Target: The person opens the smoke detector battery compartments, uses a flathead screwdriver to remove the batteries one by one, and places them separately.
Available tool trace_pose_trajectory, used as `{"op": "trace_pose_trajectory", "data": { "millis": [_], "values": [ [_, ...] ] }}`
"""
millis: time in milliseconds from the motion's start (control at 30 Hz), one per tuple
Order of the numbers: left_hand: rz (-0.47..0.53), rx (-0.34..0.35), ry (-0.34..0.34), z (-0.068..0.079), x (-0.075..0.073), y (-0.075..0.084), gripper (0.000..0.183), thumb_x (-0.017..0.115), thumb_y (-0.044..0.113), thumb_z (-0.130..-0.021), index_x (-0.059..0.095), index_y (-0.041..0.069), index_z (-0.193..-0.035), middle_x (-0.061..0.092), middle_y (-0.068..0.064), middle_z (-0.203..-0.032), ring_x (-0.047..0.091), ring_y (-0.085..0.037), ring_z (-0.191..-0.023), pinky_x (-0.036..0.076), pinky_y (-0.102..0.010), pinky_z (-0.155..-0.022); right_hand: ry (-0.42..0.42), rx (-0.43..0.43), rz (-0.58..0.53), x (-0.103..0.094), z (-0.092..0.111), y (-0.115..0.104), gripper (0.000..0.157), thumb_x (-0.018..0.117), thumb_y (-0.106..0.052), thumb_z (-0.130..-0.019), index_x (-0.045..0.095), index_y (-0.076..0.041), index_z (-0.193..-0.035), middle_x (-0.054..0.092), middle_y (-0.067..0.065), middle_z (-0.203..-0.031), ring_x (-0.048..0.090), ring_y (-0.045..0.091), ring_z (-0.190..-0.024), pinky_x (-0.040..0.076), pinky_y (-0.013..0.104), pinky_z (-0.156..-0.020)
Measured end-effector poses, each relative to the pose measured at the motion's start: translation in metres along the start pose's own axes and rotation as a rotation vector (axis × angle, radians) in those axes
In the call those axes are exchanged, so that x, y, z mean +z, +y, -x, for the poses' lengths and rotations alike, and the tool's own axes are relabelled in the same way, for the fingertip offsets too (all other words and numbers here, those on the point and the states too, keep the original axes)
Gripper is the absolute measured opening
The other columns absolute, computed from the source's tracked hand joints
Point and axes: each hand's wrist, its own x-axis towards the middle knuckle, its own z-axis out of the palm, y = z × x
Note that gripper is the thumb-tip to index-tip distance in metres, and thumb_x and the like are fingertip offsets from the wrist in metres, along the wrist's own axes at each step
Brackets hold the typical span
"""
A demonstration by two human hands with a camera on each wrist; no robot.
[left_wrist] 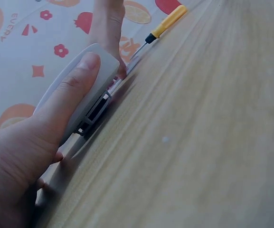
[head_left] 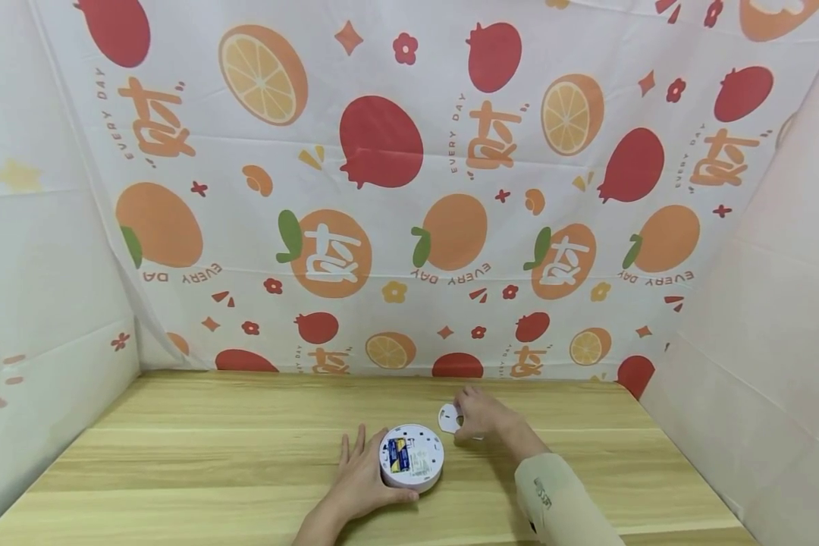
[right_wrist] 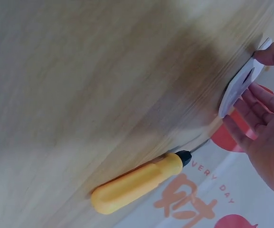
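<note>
My left hand [head_left: 360, 479] holds a round white smoke detector [head_left: 423, 462] by its side. Its thumb lies along the near rim, and the other fingers are on the left and far side. Two blue-and-yellow batteries [head_left: 399, 455] sit in the detector's upward face. To the right, my right hand [head_left: 483, 418] grips a flat white mounting plate [head_left: 447, 418] by its edges, thumb on one side and fingers on the other. In the right wrist view, the mounting plate [right_wrist: 243, 85] is close to the table, and its middle opening shows. The hand covers part of the plate in the head view.
A yellow-handled screwdriver [right_wrist: 139, 184] with a black collar lies on the table near the right hand. The left wrist view shows this screwdriver [left_wrist: 167, 23] too. The wooden table [head_left: 211, 455] meets a fruit-printed cloth [head_left: 396, 318] at the back, and pale cloths stand at both sides.
</note>
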Motion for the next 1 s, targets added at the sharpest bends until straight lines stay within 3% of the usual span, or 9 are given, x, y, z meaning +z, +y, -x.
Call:
{"op": "trace_pose_trajectory", "data": {
  "millis": [200, 300, 500, 633, 800, 1000],
  "values": [
    [0.025, -0.009, 0.008, 0.000, 0.001, 0.000, 0.119, 0.079, 0.061, -0.051, 0.032, -0.010, -0.134, 0.031, -0.029, -0.137, 0.005, -0.047, -0.132, -0.001, -0.059, -0.104, 0.031, -0.021, -0.023, -0.008, 0.012, 0.008, 0.067, 0.069, -0.032, -0.069, 0.051, 0.006, -0.121, 0.050, 0.016, -0.119, 0.047, 0.031, -0.111, 0.039, 0.042, -0.096],
    [0.049, -0.005, 0.034, 0.000, 0.002, -0.001, 0.121, 0.081, 0.058, -0.049, 0.028, -0.010, -0.134, 0.029, -0.030, -0.138, 0.004, -0.046, -0.132, 0.001, -0.059, -0.104, 0.060, -0.015, -0.022, -0.013, 0.021, 0.018, 0.062, 0.066, -0.028, -0.073, 0.050, 0.008, -0.121, 0.049, 0.021, -0.122, 0.046, 0.035, -0.113, 0.039, 0.044, -0.095],
    [0.020, 0.023, 0.028, 0.002, 0.002, -0.003, 0.119, 0.081, 0.057, -0.049, 0.032, -0.008, -0.135, 0.026, -0.029, -0.141, 0.004, -0.045, -0.133, 0.001, -0.060, -0.104, 0.057, 0.159, -0.035, -0.023, 0.049, 0.038, 0.041, 0.066, -0.019, -0.075, 0.056, 0.004, -0.107, 0.052, 0.013, -0.103, 0.052, 0.026, -0.087, 0.047, 0.042, -0.078],
    [0.055, -0.009, 0.017, 0.001, -0.001, -0.003, 0.123, 0.082, 0.057, -0.048, 0.028, -0.010, -0.135, 0.029, -0.028, -0.139, 0.003, -0.044, -0.133, -0.001, -0.058, -0.105, 0.003, 0.270, -0.015, -0.025, 0.066, 0.045, 0.037, 0.067, -0.022, -0.075, 0.054, 0.002, -0.100, 0.051, 0.010, -0.092, 0.048, 0.022, -0.077, 0.046, 0.041, -0.071],
    [0.070, -0.025, 0.020, 0.000, -0.002, -0.004, 0.125, 0.082, 0.057, -0.049, 0.024, -0.007, -0.138, 0.027, -0.025, -0.141, 0.003, -0.044, -0.133, 0.000, -0.057, -0.105, -0.021, 0.321, -0.070, -0.022, 0.080, 0.046, 0.032, 0.070, -0.024, -0.077, 0.053, 0.000, -0.090, 0.051, 0.008, -0.080, 0.047, 0.019, -0.066, 0.046, 0.037, -0.062],
    [0.047, -0.013, 0.023, 0.001, -0.003, -0.003, 0.118, 0.080, 0.058, -0.051, 0.032, -0.009, -0.135, 0.029, -0.027, -0.139, 0.006, -0.045, -0.132, 0.001, -0.058, -0.104, 0.001, 0.300, -0.130, -0.014, 0.086, 0.045, 0.017, 0.065, -0.010, -0.080, 0.049, -0.004, -0.078, 0.046, 0.004, -0.066, 0.044, 0.017, -0.055, 0.038, 0.029, -0.048]
  ]
}}
